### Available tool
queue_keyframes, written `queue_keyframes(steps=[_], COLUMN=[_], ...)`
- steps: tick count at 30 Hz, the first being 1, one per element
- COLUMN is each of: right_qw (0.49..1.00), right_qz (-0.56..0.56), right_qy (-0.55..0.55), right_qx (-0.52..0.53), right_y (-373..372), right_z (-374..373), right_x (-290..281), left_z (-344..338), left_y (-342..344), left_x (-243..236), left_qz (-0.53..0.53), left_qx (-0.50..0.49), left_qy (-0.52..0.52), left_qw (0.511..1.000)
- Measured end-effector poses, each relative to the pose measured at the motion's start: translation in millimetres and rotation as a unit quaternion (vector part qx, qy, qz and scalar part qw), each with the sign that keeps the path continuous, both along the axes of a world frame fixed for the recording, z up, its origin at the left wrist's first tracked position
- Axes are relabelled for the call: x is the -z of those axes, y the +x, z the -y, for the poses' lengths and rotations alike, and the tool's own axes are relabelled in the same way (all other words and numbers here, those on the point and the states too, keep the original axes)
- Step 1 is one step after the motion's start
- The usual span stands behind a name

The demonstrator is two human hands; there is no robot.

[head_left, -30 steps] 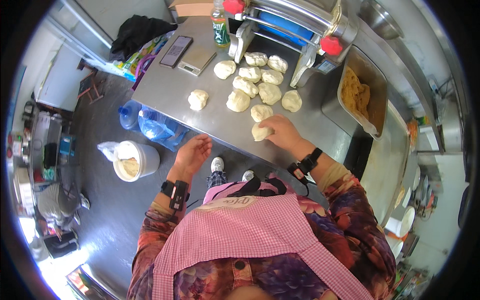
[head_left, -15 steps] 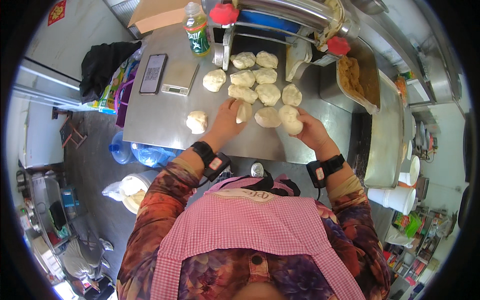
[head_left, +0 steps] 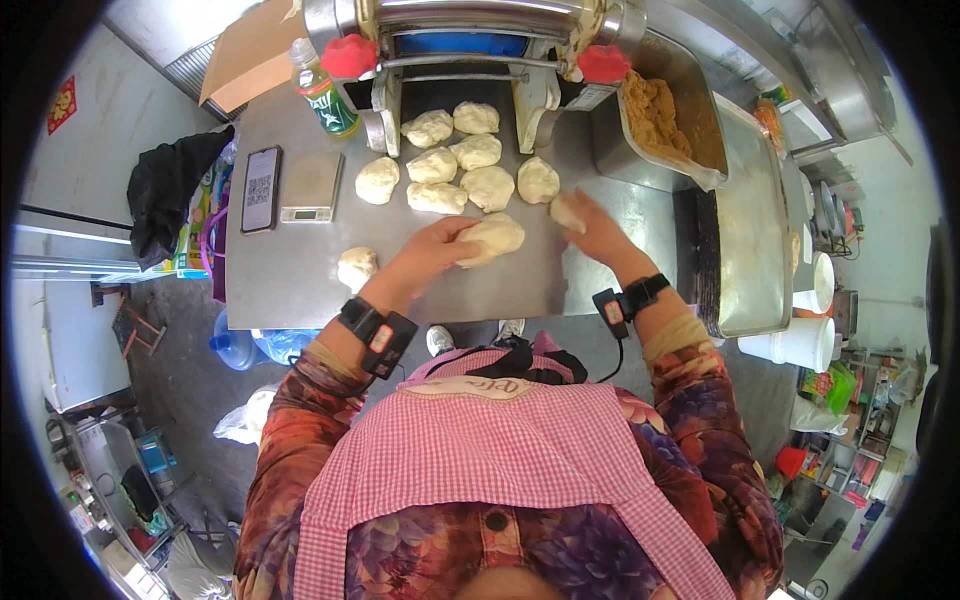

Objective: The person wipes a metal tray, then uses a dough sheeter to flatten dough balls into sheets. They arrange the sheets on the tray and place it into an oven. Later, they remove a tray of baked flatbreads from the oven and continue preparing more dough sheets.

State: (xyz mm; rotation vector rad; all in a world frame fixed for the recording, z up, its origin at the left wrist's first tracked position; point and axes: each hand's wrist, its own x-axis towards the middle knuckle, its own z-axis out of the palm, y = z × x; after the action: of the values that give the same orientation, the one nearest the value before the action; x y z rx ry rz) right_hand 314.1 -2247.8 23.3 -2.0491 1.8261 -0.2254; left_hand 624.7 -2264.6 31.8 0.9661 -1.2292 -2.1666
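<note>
My left hand (head_left: 430,252) is closed on a pale dough piece (head_left: 494,236) low over the steel table (head_left: 420,300); whether the piece rests on the metal I cannot tell. To its right, my right hand (head_left: 602,238) grips another dough lump (head_left: 568,212) between thumb and fingers, partly hidden by them. Beyond both hands lie several rounded dough pieces, the closest to my right hand being a lone ball (head_left: 538,180). One more dough ball (head_left: 357,268) sits apart, left of my left wrist.
A steel roller machine (head_left: 455,60) with red knobs stands at the back. Left of it are a drink bottle (head_left: 326,100), a small scale (head_left: 312,182) and a phone (head_left: 261,190). A deep steel pan (head_left: 622,150) of brown paste and a large tray (head_left: 752,260) flank the right.
My left hand has moved right onto the dough piece that lay between my hands. My right hand has carried its lump to the right, slightly away from me. The whole view has shifted.
</note>
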Motion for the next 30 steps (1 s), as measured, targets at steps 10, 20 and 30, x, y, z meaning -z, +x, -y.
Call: queue_keyframes(steps=[10,20,30], right_qw=[0.903,0.855,0.733], right_qz=[0.411,0.477,0.676], right_qy=[0.115,0.203,0.051], right_qx=[-0.053,0.004,0.055], right_y=[-5.1,-21.6,-82.6], right_z=[-7.4,14.9,101.9], right_x=[-79.3,-113.9,-166.2], left_z=[1.6,9.2,2.3], left_y=[-88.2,-136.1,-114.6], left_x=[-18.3,-72.9,-102.2], left_qz=[-0.187,-0.069,-0.066], left_qx=[0.004,-0.017,-0.094], left_qy=[0.176,-0.056,0.061], left_qw=[0.966,0.996,0.991])
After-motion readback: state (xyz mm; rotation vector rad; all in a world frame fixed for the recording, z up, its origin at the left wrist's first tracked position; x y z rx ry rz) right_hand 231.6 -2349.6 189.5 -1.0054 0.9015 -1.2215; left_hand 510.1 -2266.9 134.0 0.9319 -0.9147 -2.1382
